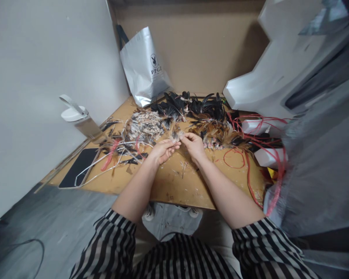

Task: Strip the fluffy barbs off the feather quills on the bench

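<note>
Between my two hands, over the middle of the table, is a small tuft of brown and grey feathers (173,131). My left hand (165,150) pinches its lower end, fingers curled. Close against it, my right hand (193,144) has thumb and forefinger closed on the same feathers. Just behind and left lies a heap of pale speckled feathers (147,124). Brown-orange feathers (216,133) are piled to the right of my right hand. Long black feathers (189,104) spread along the back of the table.
A phone (79,167) lies at the left edge, with white cord (104,159) over it. Behind it stands a bottle with a white lid (75,113). A silver bag (145,69) leans at the back. Red string (248,170) tangles on the right around white boxes (269,158).
</note>
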A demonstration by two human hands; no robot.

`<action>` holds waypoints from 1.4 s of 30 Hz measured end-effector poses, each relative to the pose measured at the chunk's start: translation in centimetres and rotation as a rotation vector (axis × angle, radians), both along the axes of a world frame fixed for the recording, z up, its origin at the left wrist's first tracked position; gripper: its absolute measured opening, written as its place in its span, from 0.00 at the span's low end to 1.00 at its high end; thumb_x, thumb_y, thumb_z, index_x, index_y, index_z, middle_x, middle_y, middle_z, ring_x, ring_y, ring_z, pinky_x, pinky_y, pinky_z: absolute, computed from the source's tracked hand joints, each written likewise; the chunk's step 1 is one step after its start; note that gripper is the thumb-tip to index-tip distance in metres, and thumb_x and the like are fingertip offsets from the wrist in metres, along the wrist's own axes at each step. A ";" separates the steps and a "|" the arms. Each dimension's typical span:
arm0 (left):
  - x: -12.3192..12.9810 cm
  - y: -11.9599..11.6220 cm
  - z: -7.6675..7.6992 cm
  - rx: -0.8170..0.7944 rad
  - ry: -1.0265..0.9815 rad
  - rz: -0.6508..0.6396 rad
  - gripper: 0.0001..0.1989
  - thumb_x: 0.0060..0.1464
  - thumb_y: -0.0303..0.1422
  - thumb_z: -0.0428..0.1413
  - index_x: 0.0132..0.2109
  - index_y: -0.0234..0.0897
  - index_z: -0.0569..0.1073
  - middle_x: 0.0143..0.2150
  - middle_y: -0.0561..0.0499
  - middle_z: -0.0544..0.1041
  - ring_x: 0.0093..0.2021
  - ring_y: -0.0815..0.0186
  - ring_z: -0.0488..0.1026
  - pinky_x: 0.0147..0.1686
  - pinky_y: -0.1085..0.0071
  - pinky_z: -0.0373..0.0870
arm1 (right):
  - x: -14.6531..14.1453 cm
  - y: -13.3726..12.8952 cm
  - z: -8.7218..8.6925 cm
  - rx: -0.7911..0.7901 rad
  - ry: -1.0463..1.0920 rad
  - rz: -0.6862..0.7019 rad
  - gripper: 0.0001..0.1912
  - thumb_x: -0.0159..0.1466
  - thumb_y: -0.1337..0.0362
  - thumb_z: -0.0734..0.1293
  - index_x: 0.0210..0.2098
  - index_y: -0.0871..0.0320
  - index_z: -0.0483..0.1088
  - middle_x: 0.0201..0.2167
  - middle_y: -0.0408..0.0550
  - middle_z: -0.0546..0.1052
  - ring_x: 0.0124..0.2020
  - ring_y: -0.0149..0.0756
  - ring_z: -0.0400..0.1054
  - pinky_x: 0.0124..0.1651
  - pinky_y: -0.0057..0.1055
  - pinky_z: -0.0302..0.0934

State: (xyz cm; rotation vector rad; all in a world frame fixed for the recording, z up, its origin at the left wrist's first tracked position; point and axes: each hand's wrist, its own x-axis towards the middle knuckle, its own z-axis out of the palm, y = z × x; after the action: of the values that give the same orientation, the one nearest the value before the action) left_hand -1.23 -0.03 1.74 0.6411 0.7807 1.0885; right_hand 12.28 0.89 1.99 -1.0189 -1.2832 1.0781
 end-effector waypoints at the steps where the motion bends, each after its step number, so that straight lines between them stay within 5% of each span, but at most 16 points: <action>1: 0.0 0.0 0.0 0.001 -0.004 -0.005 0.03 0.47 0.21 0.54 0.32 0.26 0.72 0.28 0.45 0.76 0.24 0.74 0.72 0.18 0.85 0.64 | -0.1 0.0 -0.1 0.019 -0.005 -0.005 0.13 0.49 0.54 0.65 0.25 0.60 0.67 0.22 0.42 0.68 0.24 0.26 0.58 0.28 0.23 0.54; 10: -0.1 0.2 -0.3 0.049 0.037 -0.031 0.03 0.45 0.22 0.56 0.31 0.26 0.73 0.25 0.48 0.75 0.22 0.77 0.70 0.20 0.85 0.63 | -0.3 -0.1 -0.2 0.059 -0.002 -0.031 0.11 0.50 0.56 0.65 0.25 0.59 0.67 0.22 0.40 0.68 0.25 0.27 0.59 0.30 0.24 0.55; 21: 0.4 -0.1 -0.3 0.235 0.321 0.061 0.09 0.40 0.31 0.61 0.28 0.28 0.72 0.25 0.47 0.75 0.22 0.74 0.70 0.20 0.81 0.62 | -0.6 -0.3 -0.3 -0.082 0.103 0.027 0.15 0.45 0.53 0.68 0.22 0.59 0.65 0.20 0.41 0.69 0.23 0.27 0.60 0.27 0.24 0.55; 32: 0.3 -0.2 -0.4 0.237 0.355 0.026 0.10 0.40 0.32 0.61 0.28 0.27 0.73 0.27 0.44 0.76 0.22 0.74 0.70 0.20 0.81 0.64 | -0.6 -0.3 -0.6 -0.221 0.256 0.112 0.16 0.44 0.54 0.70 0.20 0.58 0.62 0.16 0.38 0.66 0.18 0.25 0.59 0.23 0.24 0.53; 36: -0.1 -0.2 -0.1 0.163 0.214 0.063 0.07 0.42 0.29 0.60 0.30 0.28 0.73 0.26 0.45 0.76 0.24 0.73 0.72 0.21 0.82 0.64 | -0.5 -0.3 -0.3 -0.040 0.054 0.084 0.15 0.47 0.54 0.68 0.28 0.59 0.68 0.23 0.42 0.71 0.23 0.27 0.62 0.27 0.26 0.57; 42: -0.7 0.2 -0.4 0.111 0.010 0.030 0.06 0.44 0.25 0.58 0.34 0.29 0.73 0.34 0.44 0.77 0.30 0.71 0.73 0.33 0.76 0.69 | 0.1 -1.0 0.5 0.401 -0.546 -0.039 0.13 0.52 0.61 0.65 0.37 0.58 0.68 0.35 0.47 0.72 0.28 0.31 0.63 0.34 0.28 0.57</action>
State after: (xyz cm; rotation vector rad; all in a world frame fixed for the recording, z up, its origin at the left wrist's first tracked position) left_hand -1.93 0.22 1.37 0.7311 0.7444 1.1632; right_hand 12.39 -0.11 2.50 -1.0532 -1.8192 0.4834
